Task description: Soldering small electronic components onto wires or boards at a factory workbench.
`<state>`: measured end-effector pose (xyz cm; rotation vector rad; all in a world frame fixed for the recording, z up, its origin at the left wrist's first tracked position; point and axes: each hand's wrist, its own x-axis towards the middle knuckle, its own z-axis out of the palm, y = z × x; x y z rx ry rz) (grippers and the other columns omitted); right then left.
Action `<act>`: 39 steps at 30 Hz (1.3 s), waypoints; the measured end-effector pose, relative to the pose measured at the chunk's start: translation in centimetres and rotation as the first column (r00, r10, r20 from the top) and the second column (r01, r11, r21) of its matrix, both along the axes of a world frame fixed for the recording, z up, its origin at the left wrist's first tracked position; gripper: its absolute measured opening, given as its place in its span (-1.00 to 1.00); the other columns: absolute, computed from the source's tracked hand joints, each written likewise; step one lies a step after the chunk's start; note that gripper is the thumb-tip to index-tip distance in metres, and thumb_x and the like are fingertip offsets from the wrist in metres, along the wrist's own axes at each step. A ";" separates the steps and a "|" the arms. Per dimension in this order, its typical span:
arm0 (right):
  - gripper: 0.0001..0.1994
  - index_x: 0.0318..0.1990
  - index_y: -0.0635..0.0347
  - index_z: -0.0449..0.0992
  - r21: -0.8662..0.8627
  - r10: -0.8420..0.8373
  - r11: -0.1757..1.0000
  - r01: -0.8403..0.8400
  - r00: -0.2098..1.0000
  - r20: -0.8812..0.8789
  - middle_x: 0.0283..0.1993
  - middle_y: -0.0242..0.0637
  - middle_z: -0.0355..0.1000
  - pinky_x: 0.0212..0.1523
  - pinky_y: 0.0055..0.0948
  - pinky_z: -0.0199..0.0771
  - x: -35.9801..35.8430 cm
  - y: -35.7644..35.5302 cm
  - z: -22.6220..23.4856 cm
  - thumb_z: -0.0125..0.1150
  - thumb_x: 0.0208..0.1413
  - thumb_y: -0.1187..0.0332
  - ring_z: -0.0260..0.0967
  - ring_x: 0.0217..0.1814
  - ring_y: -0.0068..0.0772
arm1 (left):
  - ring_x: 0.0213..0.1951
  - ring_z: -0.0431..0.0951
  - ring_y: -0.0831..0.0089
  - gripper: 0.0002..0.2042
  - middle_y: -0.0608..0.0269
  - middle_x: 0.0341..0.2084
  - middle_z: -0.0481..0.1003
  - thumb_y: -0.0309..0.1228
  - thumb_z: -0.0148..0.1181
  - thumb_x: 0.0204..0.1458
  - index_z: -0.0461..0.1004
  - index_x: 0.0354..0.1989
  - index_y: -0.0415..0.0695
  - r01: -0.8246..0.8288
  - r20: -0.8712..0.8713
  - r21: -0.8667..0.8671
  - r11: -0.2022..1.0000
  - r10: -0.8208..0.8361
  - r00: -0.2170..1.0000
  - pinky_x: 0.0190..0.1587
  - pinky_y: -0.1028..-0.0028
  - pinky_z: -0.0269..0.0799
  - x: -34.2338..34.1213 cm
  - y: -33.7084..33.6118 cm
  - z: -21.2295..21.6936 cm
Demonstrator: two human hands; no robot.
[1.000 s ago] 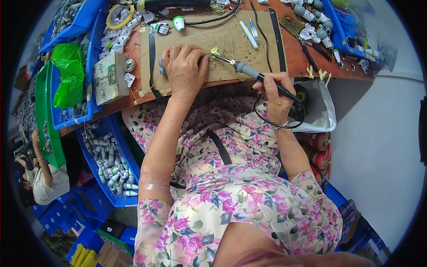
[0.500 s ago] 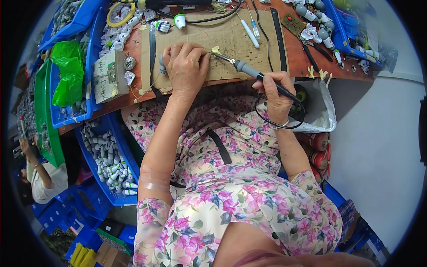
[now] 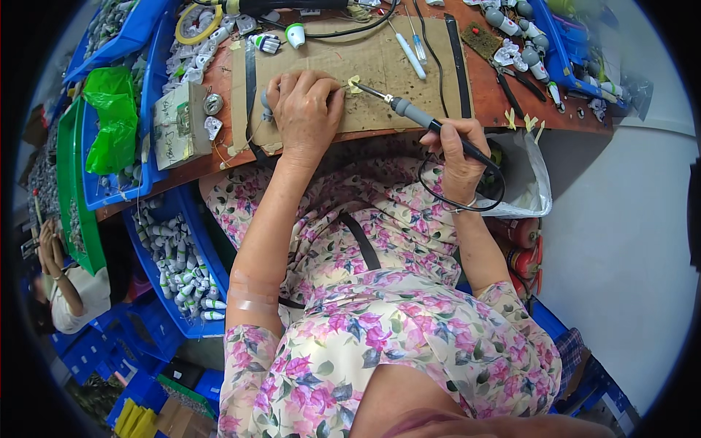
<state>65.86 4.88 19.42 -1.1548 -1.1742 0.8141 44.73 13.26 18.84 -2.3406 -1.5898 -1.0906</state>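
Note:
My left hand point(image 3: 305, 109) rests on the cardboard mat with its fingers curled closed. A rounded grey part point(image 3: 266, 104) sticks out at its left side; the rest of that part is hidden under the hand. In my right hand point(image 3: 461, 157) is a soldering iron point(image 3: 416, 114), gripped by its grey and black handle, its cord looping below the wrist. The iron's thin tip points left, at a small pale yellow piece point(image 3: 354, 83) beside my left fingertips. Whether tip and piece touch, I cannot tell.
Under my hands lies the cardboard mat point(image 3: 394, 62). Beyond it are a white-handled screwdriver point(image 3: 410, 57) and a green-and-white housing point(image 3: 295, 35). Pliers point(image 3: 509, 91) lie at right. Blue bins point(image 3: 150, 146) of parts stand at left, near a co-worker's hands point(image 3: 51, 248).
The soldering iron and my right hand have shifted slightly right, baring more of the tip. My left hand stays in place. At far left the co-worker's hands have moved.

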 end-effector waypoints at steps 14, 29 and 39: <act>-0.76 -0.01 0.26 0.43 0.336 -0.012 0.939 -0.075 0.968 0.249 -0.15 -0.24 0.41 -0.14 -0.52 0.36 -0.9 4.3 -1.1 0.11 0.22 0.36 0.37 -0.18 -0.46 | -0.19 0.42 0.37 -0.94 0.45 -0.41 0.49 -0.40 0.32 -0.17 0.54 -0.53 0.01 0.017 -0.046 -0.002 1.000 -0.017 0.999 0.06 0.31 0.12 0.1 0.0 0.2; -0.75 -0.05 0.16 0.47 0.458 -0.144 0.886 -0.079 0.890 0.432 -0.23 -0.24 0.34 -0.26 -0.44 0.35 -1.5 5.5 -2.6 0.16 0.18 0.26 0.31 -0.29 -0.36 | -0.18 0.44 0.38 -0.95 0.48 -0.38 0.52 -0.38 0.30 -0.12 0.55 -0.48 0.00 -0.008 -0.084 -0.019 1.000 0.006 0.996 0.03 0.34 0.11 0.1 -0.1 0.4; -0.78 -0.07 0.23 0.46 0.440 -0.080 0.889 -0.123 0.907 0.414 -0.20 -0.18 0.39 -0.19 -0.40 0.39 -0.1 6.4 -0.2 0.16 0.13 0.41 0.35 -0.26 -0.26 | -0.18 0.43 0.36 -0.94 0.45 -0.39 0.50 -0.38 0.30 -0.15 0.53 -0.50 0.00 0.001 -0.054 -0.015 1.000 -0.002 0.999 0.04 0.31 0.11 0.1 -0.1 0.3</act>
